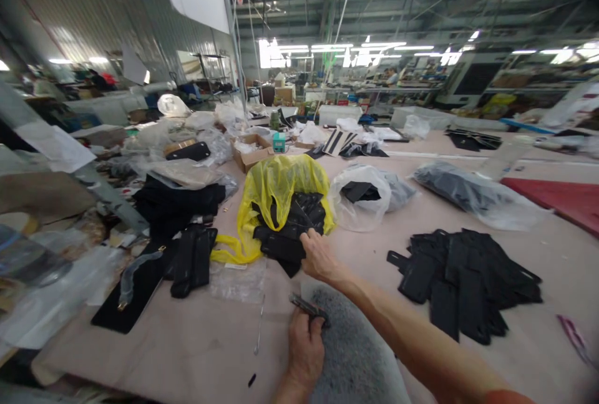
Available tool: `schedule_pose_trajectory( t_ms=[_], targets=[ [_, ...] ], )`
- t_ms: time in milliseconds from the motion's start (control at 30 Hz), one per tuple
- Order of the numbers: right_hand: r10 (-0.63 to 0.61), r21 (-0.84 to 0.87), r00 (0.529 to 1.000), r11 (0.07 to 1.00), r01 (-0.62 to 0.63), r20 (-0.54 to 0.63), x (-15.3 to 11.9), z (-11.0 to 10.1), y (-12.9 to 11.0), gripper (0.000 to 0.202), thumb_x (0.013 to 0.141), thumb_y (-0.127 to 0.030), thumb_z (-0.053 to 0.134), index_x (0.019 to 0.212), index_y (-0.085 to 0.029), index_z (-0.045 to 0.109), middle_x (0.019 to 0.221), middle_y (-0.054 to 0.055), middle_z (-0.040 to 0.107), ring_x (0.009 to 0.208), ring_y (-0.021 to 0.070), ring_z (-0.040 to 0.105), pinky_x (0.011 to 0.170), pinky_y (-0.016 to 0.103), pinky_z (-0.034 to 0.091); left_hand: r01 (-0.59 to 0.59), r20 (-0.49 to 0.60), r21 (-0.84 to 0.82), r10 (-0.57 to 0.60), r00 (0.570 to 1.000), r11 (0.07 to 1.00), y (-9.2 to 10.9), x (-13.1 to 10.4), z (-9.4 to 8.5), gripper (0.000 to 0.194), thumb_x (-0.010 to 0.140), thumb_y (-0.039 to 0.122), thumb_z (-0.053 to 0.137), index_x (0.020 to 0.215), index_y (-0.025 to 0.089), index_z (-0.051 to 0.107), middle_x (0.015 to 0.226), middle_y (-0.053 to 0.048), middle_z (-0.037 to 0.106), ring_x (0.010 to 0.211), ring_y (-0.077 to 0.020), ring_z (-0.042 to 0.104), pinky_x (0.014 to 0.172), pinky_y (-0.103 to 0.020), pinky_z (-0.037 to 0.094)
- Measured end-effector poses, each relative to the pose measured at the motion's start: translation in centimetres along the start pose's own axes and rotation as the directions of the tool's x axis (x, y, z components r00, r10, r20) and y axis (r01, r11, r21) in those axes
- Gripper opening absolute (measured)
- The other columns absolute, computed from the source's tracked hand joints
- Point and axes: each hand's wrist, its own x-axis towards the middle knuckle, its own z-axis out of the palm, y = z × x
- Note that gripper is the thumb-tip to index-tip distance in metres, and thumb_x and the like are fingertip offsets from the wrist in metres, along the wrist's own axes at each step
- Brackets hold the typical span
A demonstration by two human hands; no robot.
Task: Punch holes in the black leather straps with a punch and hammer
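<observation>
So the right hand point(317, 257) is right at the right-hand end of a flat black oblong piece point(282, 247) by the thin yellow plastic bag's point(292, 173) mouth, lying roughly sideways. Can't tell if that grip's pinching. Left hand point(305, 348), farther off, clutches a slim dark tool point(306, 307).

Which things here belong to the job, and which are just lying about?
Apparently in use:
dark tool, held in the left hand
black piece, at the right hand
yellow bag

Apparently lying about:
red board
teal box
cardboard box
</observation>
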Motion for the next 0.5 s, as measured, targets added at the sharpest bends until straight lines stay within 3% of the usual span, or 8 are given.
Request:
schedule_pose_trajectory(
  t_ms=[100, 233, 367, 500],
  targets=[
    [0.168, 0.067, 0.986, 0.983, -0.169, 0.024, -5.1, 0.0, 2.5, 0.030, 0.080, -0.022, 0.054, 0.110, -0.017, 0.052, 0.103, 0.010, 0.063, 0.091, 0.0216, 0.060, 0.075, 0.029, 0.036, -0.005, 0.002, 0.000, 0.005, 1.000, 1.000, 0.1, 0.2, -0.1, 0.023, 0.087, 0.028, 0.050, 0.092, 0.017, 0.070, 0.092, -0.012, 0.074, 0.090, -0.0263, 0.070, 0.080, -0.039, 0.056],
    [0.380, 0.143, 0.920, 0.909, -0.391, 0.101, -13.4, 1.6, 4.4, 0.028, 0.092, -0.020, 0.040, 0.116, -0.013, 0.053, 0.083, 0.008, 0.069, 0.076, 0.0196, 0.066, 0.065, 0.027, 0.038, -0.014, 0.019, 0.014, 0.014, 1.000, 1.000, 0.6, 0.5, -0.4, 0.024, 0.088, 0.031, 0.051, 0.094, 0.018, 0.070, 0.093, -0.011, 0.075, 0.090, -0.0261, 0.071, 0.082, -0.038, 0.056],
    [0.495, 0.327, 0.855, 0.790, -0.518, 0.157, -20.4, 3.4, 3.1, 0.045, 0.095, -0.020, 0.036, 0.138, -0.012, 0.044, 0.094, 0.011, 0.073, 0.083, 0.0201, 0.069, 0.070, 0.027, 0.043, 0.004, 0.021, 0.053, -0.005, 1.000, 0.999, 1.0, 0.6, -0.5, 0.029, 0.087, 0.038, 0.052, 0.094, 0.017, 0.071, 0.092, -0.011, 0.075, 0.090, -0.0277, 0.071, 0.082, -0.039, 0.056],
    [0.522, 0.458, 0.826, 0.693, -0.557, 0.213, -24.2, 4.3, 0.5, 0.051, 0.095, -0.024, 0.037, 0.145, -0.013, 0.040, 0.101, 0.012, 0.073, 0.090, 0.0229, 0.069, 0.077, 0.029, 0.046, 0.015, 0.010, 0.105, -0.016, 1.000, 0.994, 1.3, 0.7, -0.7, 0.033, 0.086, 0.043, 0.053, 0.093, 0.016, 0.071, 0.090, -0.012, 0.076, 0.087, -0.0289, 0.071, 0.080, -0.040, 0.056]
  ],
)
